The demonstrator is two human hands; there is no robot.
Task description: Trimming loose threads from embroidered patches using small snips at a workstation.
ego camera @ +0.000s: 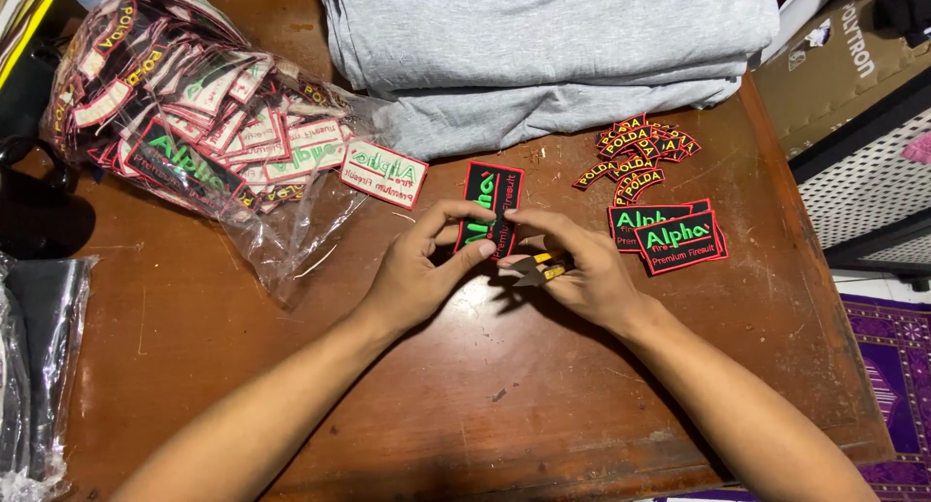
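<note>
Both hands work on one black patch (490,206) over the worktop (388,386): left hand (412,274) pinches its lower edge, right hand (572,269) grips small snips (539,267), so trimming its edge seems underway, needing steady aim.

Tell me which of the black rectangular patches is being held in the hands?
The black patch standing lengthwise between both hands: left hand and right hand pinch it. The other black patches lie stacked flat on the table, untouched, to the right.

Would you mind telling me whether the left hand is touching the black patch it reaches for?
Touching. The head view shows the left hand pinching the lower edge of the black patch between thumb and fingers.
</note>
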